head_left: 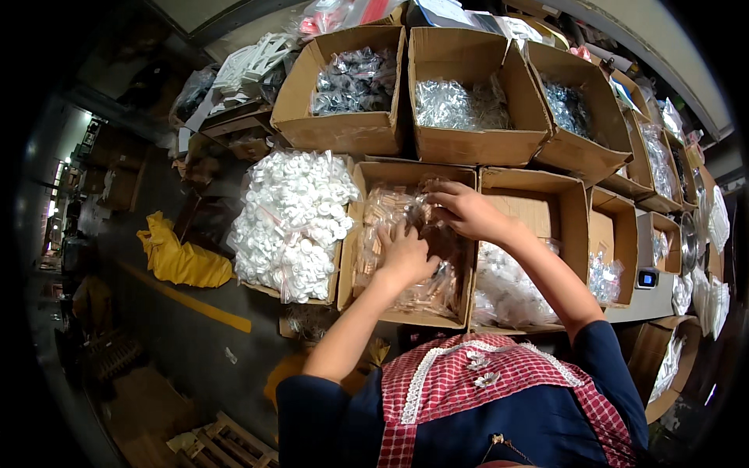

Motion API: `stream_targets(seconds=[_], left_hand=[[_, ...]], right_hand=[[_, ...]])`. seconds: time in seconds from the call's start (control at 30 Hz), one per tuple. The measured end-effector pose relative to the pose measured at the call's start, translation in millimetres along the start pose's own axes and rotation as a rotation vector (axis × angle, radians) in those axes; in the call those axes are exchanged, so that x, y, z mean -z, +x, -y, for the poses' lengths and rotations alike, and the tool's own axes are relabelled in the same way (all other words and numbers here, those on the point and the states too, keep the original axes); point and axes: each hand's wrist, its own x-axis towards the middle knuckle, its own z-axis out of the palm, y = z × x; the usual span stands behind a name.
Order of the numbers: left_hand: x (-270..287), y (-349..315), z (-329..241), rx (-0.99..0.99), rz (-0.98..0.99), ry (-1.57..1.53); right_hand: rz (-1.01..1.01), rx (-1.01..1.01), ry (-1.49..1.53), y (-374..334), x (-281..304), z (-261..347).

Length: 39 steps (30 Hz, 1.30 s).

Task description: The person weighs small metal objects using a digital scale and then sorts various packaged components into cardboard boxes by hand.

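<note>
Both my hands reach into an open cardboard box (pixel 472 281) holding clear plastic bags of small wooden dowels (pixel 388 204). My left hand (pixel 407 256) lies over the bags near the middle of the box, fingers spread and touching the plastic. Toward the far right corner, my right hand (pixel 470 212) has its bent fingers closed on a crumpled clear plastic bag (pixel 431 209). What that bag contains is partly hidden by the fingers. More bagged dowels show below my left wrist.
A heaped box of bagged white round parts (pixel 292 222) stands at left. To the right is a box of clear bags (pixel 507 285). Behind are boxes of bagged metal parts (pixel 460 105). A yellow sack (pixel 183 253) lies on the floor; a small device with a lit display (pixel 647 278) stands at right.
</note>
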Motion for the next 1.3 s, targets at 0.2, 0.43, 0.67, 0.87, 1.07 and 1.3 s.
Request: stream_targets(seconds=[0.2,0.43,0.67,0.87,1.07,1.3], left_hand=[[-15.1,-18.9,7.2,-0.11,-0.233,-0.114],[14.6,-29.4,21.7,-0.183,-0.345,-0.447],[1.0,-19.0,9.6,-0.26,-0.464,-0.4],[14.8,-45.4,-27.0,-0.167,-0.597,-0.218],[12.7,-61.4,-62.3,-0.241,-0.696,-0.31],[5.8,-53.0,-117.2,-0.425,-0.717,-0.399]], right_hand=[[0.251,-0.243,-0.181,23.6,-73.3,-22.6],[0.612,-0.2,-0.07,10.3,-53.9,4.6],[0.27,0.068,-0.362,-3.0,-51.2,-3.0],[-0.094,-0.088,0.095,-27.2,5.8,25.1],[-0.268,-0.109,0.039,-92.4,68.5,2.5],[-0.521,-0.434,0.128,-184.1,101.7,-12.4]])
